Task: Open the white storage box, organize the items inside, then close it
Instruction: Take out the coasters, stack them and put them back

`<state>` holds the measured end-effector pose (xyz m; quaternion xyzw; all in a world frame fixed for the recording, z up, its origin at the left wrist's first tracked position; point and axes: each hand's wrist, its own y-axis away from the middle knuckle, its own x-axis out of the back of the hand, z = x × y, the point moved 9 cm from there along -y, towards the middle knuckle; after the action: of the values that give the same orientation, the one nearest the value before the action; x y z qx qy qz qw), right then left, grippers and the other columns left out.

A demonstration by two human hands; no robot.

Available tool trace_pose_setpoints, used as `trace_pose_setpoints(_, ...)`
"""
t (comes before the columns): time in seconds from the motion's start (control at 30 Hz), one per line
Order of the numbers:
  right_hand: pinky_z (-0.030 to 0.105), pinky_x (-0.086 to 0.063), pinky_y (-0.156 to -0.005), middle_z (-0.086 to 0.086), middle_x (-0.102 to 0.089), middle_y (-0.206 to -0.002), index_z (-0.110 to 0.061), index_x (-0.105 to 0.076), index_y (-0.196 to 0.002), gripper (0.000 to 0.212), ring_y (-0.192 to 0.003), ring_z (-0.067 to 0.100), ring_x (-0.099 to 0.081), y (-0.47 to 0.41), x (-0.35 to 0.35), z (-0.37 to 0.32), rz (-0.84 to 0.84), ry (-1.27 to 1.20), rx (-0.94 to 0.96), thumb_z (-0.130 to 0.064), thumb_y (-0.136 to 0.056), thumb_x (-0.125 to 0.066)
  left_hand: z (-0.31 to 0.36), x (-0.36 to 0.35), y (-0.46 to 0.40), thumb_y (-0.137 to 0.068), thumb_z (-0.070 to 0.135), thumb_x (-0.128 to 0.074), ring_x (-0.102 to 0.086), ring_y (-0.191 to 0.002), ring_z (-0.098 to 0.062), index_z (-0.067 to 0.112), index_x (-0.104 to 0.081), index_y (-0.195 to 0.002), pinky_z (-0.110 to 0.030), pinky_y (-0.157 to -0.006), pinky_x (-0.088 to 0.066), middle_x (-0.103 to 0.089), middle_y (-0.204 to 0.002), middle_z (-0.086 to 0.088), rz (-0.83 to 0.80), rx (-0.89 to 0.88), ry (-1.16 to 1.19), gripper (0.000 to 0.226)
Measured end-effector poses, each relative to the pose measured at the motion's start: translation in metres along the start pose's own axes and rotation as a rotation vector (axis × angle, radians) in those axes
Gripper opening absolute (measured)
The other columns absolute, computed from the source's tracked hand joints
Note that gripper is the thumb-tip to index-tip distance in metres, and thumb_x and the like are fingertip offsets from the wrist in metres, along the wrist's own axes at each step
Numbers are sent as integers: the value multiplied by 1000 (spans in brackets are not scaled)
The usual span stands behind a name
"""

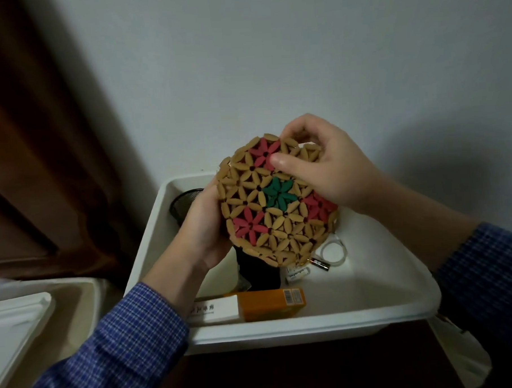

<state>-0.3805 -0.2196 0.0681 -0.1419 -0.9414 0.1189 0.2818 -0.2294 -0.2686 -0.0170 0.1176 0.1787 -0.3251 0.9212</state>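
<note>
Head view: both hands, left (205,225) and right (330,167), grip round trivet (278,201) face-up over open box (313,323).

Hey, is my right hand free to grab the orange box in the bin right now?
Probably not yet. The right hand and left hand both grip the round woven mat above the bin; the orange box lies uncovered below.

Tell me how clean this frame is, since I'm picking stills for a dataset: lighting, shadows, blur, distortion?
Head view: dim, cool light; the right hand casts a broad soft shadow on the wall; the woven mat is fairly sharp; wide-angle bending curves the white storage box rim and the edges; left side falls very dark; small print on the orange carton is unreadable.
</note>
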Motion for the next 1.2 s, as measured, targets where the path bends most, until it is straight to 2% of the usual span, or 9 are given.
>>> trace_pose_setpoints(0.2, 38, -53, -94, -18, -55, -118, -38, -42, -124, 74, -111, 4, -57, 10, 5, 17, 167, -7, -132, -64, -66, -79, 2, -10, 5, -92, 54, -44, -59, -127, -37, 14, -57, -140, -55, -104, -48, -61, -139, -17, -56, 18, 33, 63)
trace_pose_setpoints(0.33, 36, -55, -92, -13, -51, -125, -38, -35, -134, 89, -109, 4, -56, 28, 19, 3, 260, -49, -120, -60, -64, -85, 19, -22, 16, -83, 14, -69, -64, -118, -39, 9, -50, -139, -53, -96, -54, -66, -127, -20, -18, -97, -218, 60)
trace_pose_setpoints(0.43, 36, -63, -77, -6, -56, -129, -38, -37, -136, 98, -109, 17, -66, 52, 33, -5, 184, -235, -189, -57, -56, -89, 38, -30, 39, -80, 7, -71, -65, -117, -38, 8, -45, -142, -53, -91, -57, -64, -130, -21, -28, -185, -198, 67)
trace_pose_setpoints(0.57, 40, -62, -81, 9, -73, -117, -17, -47, -136, 77, -106, 25, -73, 110, 26, -22, -92, -480, -152, -18, -70, -87, 67, -47, 94, -80, 7, -76, -67, -116, -30, 9, -47, -135, -43, -86, -59, -68, -126, -11, -26, -385, -244, 62)
trace_pose_setpoints(0.67, 27, -59, -85, -4, -70, -122, -31, -56, -126, 62, -113, 14, -70, 165, 18, -23, -73, -478, -113, -19, -72, -83, 53, -63, 143, -81, 8, -75, -69, -110, -13, 14, -47, -125, -26, -86, -57, -71, -114, 5, -76, -482, -394, 53)
trace_pose_setpoints(0.73, 19, -55, -88, -7, -68, -127, -38, -54, -126, 61, -118, 10, -66, 201, 4, -14, -86, -516, -137, -12, -78, -80, 25, -62, 171, -83, 8, -75, -68, -107, -8, 20, -47, -126, -21, -86, -55, -69, -115, 4, -55, -509, -462, 53)
trace_pose_setpoints(0.9, 17, -49, -99, -16, -60, -135, -48, -48, -130, 65, -130, 7, -56, 266, -47, 38, -183, -556, -262, -1, -91, -69, -64, -33, 204, -83, 27, -79, -64, -118, -18, 34, -51, -126, -29, -91, -57, -63, -123, 6, 49, -323, -520, 51)
trace_pose_setpoints(1.1, 24, -48, -105, -16, -57, -135, -27, -35, -141, 65, -133, 10, -52, 283, -79, 92, -161, -525, -327, 4, -92, -64, -123, -9, 193, -84, 9, -77, -61, -118, -12, 23, -53, -123, -20, -91, -53, -61, -118, 12, 109, -256, -506, 48)
trace_pose_setpoints(1.2, 21, -46, -107, -22, -59, -131, -43, -39, -137, 74, -130, 2, -52, 287, -88, 109, -150, -505, -363, -1, -86, -71, -145, -5, 187, -85, 2, -77, -60, -122, -16, 14, -50, -129, -24, -95, -53, -62, -123, 5, 79, -208, -441, 52)
